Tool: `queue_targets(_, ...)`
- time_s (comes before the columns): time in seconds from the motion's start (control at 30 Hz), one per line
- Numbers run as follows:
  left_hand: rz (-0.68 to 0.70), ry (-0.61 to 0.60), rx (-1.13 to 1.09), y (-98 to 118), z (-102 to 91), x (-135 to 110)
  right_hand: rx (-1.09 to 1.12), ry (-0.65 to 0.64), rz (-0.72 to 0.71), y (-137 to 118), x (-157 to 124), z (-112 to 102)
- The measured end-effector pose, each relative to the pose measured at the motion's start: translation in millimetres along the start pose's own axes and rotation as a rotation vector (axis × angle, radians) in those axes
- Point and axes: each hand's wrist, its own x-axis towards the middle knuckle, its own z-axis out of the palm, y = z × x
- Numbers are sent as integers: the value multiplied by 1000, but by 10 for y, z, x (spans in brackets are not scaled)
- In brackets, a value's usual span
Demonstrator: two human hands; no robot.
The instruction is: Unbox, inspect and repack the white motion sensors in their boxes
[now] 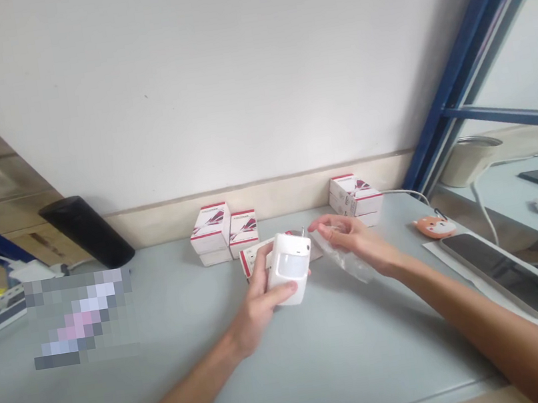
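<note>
A white motion sensor [293, 266] with a curved window and a short antenna [302, 232] on top is held over the table, tilted slightly. My left hand [258, 301] is closed around its left side, thumb across the lower front. Just to the right, my right hand [348, 237] has a crumpled clear plastic bag [346, 262] in its grip. Its fingertips are close to the antenna; whether they touch it I cannot tell. Behind the sensor lies a white and red box [252, 259], partly hidden by the sensor and my left hand.
White and red boxes [210, 234] stand along the wall, with another pair [356, 200] farther right. A black cylinder [86, 232] and a power strip [0, 312] are at left. An orange animal-faced case [434, 226] and a phone [509, 273] lie at right, beside a blue-framed mirror.
</note>
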Motion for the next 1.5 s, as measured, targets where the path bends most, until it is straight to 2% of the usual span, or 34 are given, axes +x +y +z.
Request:
queue_targets(0.1, 6, 9, -15, 11, 16, -7, -63, -55, -44, 50, -27, 136)
queue_targets(0.23, 15, -3, -16, -26, 6, -7, 107, -12, 37, 113, -44, 302)
queue_targets(0.37, -29, -45, 10, -102, 16, 4, 203, -2, 96, 143, -41, 333)
queue_targets(0.47, -33, -25, 46, -100, 44, 23, 185, 55, 130, 137, -47, 346)
queue_targets(0.6, -69, 2, 152, 40, 63, 32, 239, 181, 127, 151, -3, 356)
queue_targets(0.73, -110, 17, 229, 162, 46, 12, 292, 486, 13, 109, 111, 126)
queue_targets(0.9, -174, -184, 163, 138, -2, 54, 440, 773, -201, -99, 180, -392)
queue_targets(1.0, -202, -243, 68, 112, -21, 115, 448, 811, -243, -130, 205, -610)
queue_targets(1.13, -273, -270, 35, 91, -49, 183, 451, 905, -206, -34, 262, -825)
queue_targets(1.23, -275, -266, 8, 50, -78, 229, 418, 969, -177, 47, 300, -933)
queue_targets(1.43, -304, -284, -104, -30, -150, 268, 278, 1007, -212, 120, 316, -904)
queue_targets(1.5, -300, -310, -133, -49, -172, 269, 170, 1049, -283, 116, 301, -859)
